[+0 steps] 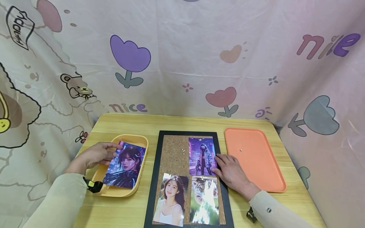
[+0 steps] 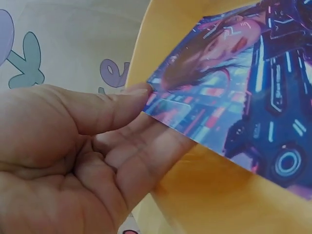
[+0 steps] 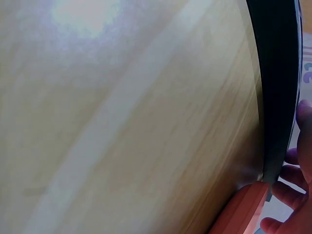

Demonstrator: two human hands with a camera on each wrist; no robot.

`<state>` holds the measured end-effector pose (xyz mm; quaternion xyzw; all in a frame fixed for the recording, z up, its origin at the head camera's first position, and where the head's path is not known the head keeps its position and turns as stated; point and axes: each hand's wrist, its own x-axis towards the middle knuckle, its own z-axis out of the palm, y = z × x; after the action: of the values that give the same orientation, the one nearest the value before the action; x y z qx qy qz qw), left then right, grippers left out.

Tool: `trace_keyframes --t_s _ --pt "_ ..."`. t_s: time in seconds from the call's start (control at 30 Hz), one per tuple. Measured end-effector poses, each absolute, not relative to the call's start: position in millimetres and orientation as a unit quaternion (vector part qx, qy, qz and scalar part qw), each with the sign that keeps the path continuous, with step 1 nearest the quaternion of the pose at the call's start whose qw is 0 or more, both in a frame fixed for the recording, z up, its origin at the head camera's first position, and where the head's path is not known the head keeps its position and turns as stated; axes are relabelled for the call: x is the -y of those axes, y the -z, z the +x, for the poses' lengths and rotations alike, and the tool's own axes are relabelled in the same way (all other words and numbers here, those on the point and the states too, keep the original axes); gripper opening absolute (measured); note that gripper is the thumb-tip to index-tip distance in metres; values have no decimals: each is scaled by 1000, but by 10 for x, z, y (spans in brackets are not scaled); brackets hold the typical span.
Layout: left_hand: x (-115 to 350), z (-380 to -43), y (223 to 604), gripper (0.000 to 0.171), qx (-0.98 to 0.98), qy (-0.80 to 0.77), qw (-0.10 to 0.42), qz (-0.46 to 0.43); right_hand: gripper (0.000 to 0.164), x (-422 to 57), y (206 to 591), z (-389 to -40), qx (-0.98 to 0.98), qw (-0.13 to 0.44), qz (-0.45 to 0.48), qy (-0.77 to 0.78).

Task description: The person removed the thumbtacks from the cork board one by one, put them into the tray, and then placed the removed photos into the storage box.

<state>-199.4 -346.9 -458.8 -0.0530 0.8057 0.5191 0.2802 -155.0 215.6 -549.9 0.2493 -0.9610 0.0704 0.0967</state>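
Note:
Between thumb and fingers, my left hand [image 1: 97, 154] pinches the corner of a glossy picture card [image 1: 125, 169] showing a dark-haired figure in blue and purple. The card is over a yellow tray [image 1: 122, 192]; in the left wrist view the card's corner lies under the thumb [image 2: 119, 107]. My right hand [image 1: 232, 172] rests with extended fingers on the right side of a black-framed corkboard [image 1: 174, 155]. Beside those fingers, a purple card with a hooded figure [image 1: 203, 158] sits at the board's upper right. In the right wrist view the fingers lie along the black frame [image 3: 279, 87].
Lower on the board are a portrait photo [image 1: 171, 202] and a tiger picture [image 1: 203, 201]. An orange tray [image 1: 256, 161] stands to the right with a small pushpin [image 1: 240, 150] in it. A patterned curtain [image 1: 176, 57] hangs behind the wooden table [image 1: 128, 122].

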Motion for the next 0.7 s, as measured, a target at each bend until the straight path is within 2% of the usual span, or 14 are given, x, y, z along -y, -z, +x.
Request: trace_keyframes --t_s 0.4,0.7 --pt "3456 -1974 4319 48 -848 -457 266 -47 61 -2161 5495 -1547 964 84 243 -72" --pt "3366 -1958 4265 47 -870 -429 241 -36 59 -2153 5474 -1569 964 85 243 -65"
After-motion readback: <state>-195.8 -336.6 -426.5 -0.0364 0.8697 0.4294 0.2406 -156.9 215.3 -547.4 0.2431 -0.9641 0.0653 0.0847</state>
